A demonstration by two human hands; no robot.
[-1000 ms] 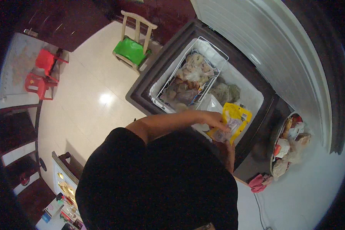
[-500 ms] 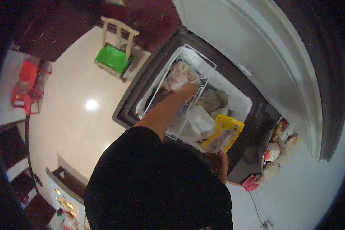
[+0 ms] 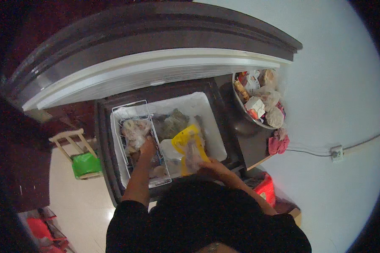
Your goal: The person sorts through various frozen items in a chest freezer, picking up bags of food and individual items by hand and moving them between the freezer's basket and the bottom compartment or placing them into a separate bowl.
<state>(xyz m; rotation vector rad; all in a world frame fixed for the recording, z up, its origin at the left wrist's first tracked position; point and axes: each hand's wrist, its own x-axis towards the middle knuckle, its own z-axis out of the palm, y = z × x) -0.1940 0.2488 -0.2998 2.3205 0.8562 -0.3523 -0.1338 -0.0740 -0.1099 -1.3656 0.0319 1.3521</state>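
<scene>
An open chest freezer holds a white wire basket (image 3: 167, 170) on its left side. My left hand (image 3: 147, 146) reaches into the basket and is closed at a clear plastic bag of pale food (image 3: 136, 128); its fingertips are partly hidden. To the right, my right hand (image 3: 207, 167) grips the lower end of a yellow packet with a clear window (image 3: 185, 137), tilted over the freezer's right part. Below the packet lie a white bag (image 3: 169, 150) and a greenish-grey bagged item (image 3: 176, 123).
The freezer's raised lid (image 3: 164, 59) arches across the far side. Right of the freezer, a large round bowl (image 3: 245, 107) holds several bagged foods, with a pink cloth (image 3: 278, 144) nearby. A wooden chair with a green seat (image 3: 85, 165) stands left; a wall socket (image 3: 337, 154) is at right.
My view has turned, so the freezer now lies straighter before me and the bowl shows fully. The yellow packet stays in my right hand, tilted differently; my left hand is still at the bag.
</scene>
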